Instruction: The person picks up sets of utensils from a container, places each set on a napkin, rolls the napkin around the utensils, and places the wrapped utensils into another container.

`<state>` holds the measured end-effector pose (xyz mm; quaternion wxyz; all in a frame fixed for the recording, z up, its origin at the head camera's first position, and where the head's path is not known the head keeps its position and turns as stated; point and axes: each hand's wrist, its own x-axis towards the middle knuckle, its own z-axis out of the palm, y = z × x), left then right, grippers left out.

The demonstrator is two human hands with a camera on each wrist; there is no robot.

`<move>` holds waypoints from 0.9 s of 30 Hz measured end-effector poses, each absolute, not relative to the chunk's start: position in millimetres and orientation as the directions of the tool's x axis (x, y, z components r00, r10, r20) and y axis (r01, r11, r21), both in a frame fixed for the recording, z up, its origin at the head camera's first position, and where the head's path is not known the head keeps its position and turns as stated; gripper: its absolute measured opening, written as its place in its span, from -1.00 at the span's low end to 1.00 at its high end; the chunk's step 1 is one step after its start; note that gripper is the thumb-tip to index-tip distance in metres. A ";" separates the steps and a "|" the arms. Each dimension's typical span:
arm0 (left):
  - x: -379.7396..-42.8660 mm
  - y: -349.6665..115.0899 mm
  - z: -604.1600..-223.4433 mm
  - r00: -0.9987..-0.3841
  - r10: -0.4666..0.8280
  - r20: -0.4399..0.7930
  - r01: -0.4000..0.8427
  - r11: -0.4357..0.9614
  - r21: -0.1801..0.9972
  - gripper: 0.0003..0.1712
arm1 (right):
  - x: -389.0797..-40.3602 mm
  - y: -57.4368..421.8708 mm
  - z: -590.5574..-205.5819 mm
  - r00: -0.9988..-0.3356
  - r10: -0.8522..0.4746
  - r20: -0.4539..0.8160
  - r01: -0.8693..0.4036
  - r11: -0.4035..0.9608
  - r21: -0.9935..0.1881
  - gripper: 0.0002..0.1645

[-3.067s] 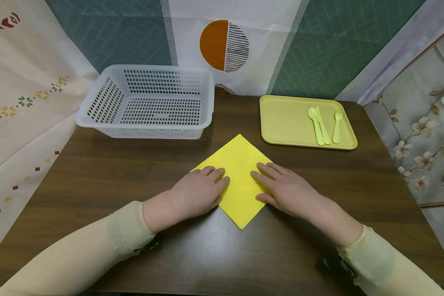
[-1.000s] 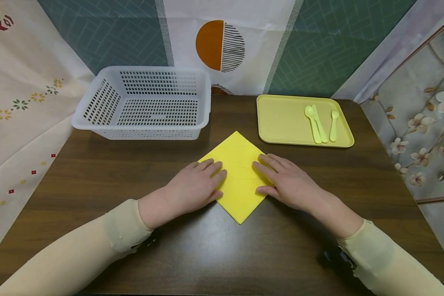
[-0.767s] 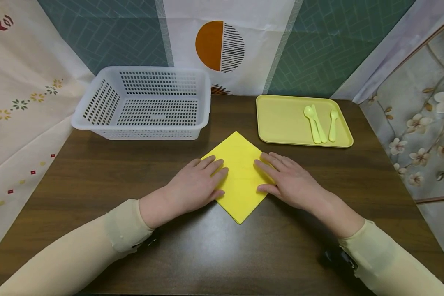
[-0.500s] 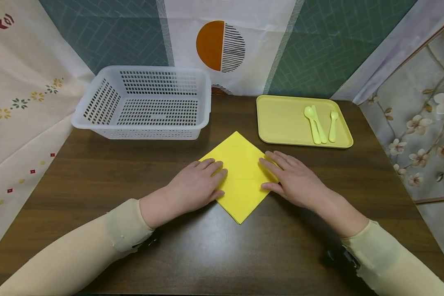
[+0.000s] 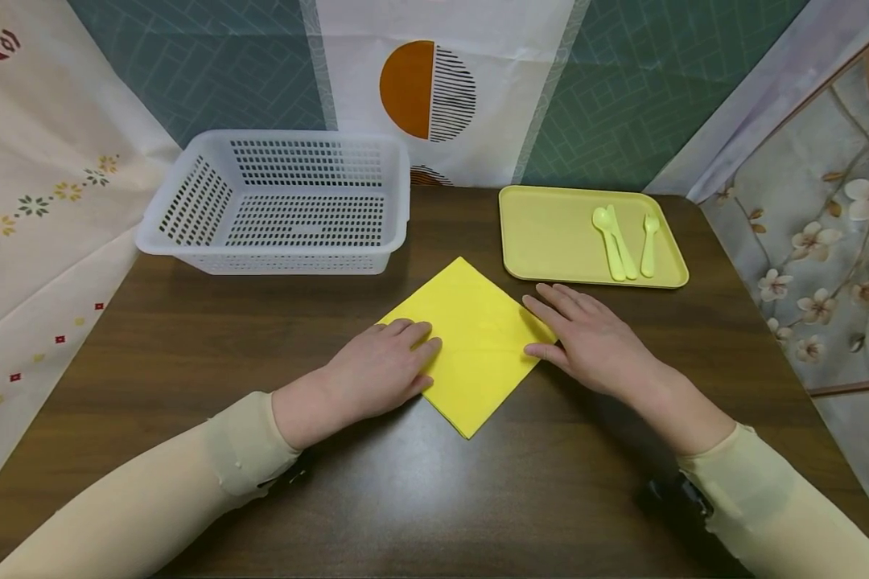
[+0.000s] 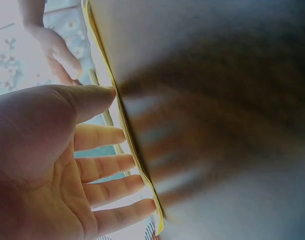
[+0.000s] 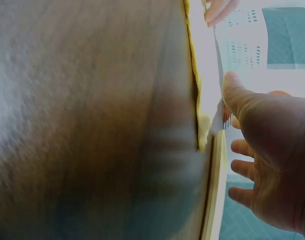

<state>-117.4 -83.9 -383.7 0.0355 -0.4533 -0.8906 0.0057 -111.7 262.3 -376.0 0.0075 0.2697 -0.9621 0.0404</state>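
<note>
In front of me, on the brown wooden table (image 5: pixel 405 503), a yellow sheet (image 5: pixel 478 346) lies flat, turned like a diamond, with one corner pointing towards me and the opposite corner towards the back. It is folded, because at the near edge I can see more than one layer; whether it is paper or fabric, I cannot tell. My left hand (image 5: pixel 372 370) rests on the left corner of the sheet, the fingers lightly bent and a little spread, the fingertips touching the yellow surface; it presses there but does not grip anything. My right hand (image 5: pixel 594 342) is over the right corner, with the fingers almost straight and the thumb apart from them, and it has hold of nothing. In the right wrist view there is a small gap between these fingers and the sheet, and their shadow falls on the yellow. Just behind my right fingertips is a pale yellow tray (image 5: pixel 546 233), and on its right half lie a spoon (image 5: pixel 609 244) and a knife (image 5: pixel 623 245), close together, and a fork (image 5: pixel 648 248) slightly apart from them. At the back left stands a white plastic basket (image 5: pixel 297 264) with many small holes, near to the sheet but not touching it. Behind the table hangs a patterned curtain (image 5: pixel 261 64) in green and white.
</note>
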 end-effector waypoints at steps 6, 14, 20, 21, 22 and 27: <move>-117.6 -83.0 -382.2 -0.596 0.802 0.033 0.801 0.597 -0.044 -0.42 | -115.4 266.9 -372.8 -0.866 -0.498 0.032 -0.499 0.864 -0.059 -0.08; -116.6 -81.8 -382.3 -0.602 0.798 0.016 0.797 0.602 -0.053 -0.41 | -120.2 271.7 -370.8 -0.878 -0.478 0.024 -0.479 0.876 -0.052 -0.08; -115.7 -81.9 -383.6 -0.604 0.797 0.014 0.795 0.604 -0.065 -0.41 | -125.1 275.7 -366.4 -0.884 -0.465 0.048 -0.467 0.883 -0.035 -0.07; -115.6 -81.9 -383.5 -0.604 0.797 0.016 0.795 0.603 -0.066 -0.42 | -125.5 276.5 -365.0 -0.886 -0.461 0.053 -0.463 0.886 -0.034 -0.08; -115.6 -81.8 -383.5 -0.603 0.797 0.015 0.795 0.603 -0.067 -0.42 | -126.2 277.5 -364.2 -0.888 -0.457 0.059 -0.459 0.888 -0.033 -0.08; -115.8 -80.5 -383.3 -0.605 0.796 0.006 0.794 0.604 -0.070 -0.42 | -128.2 282.7 -360.8 -0.896 -0.432 0.104 -0.438 0.898 -0.044 -0.11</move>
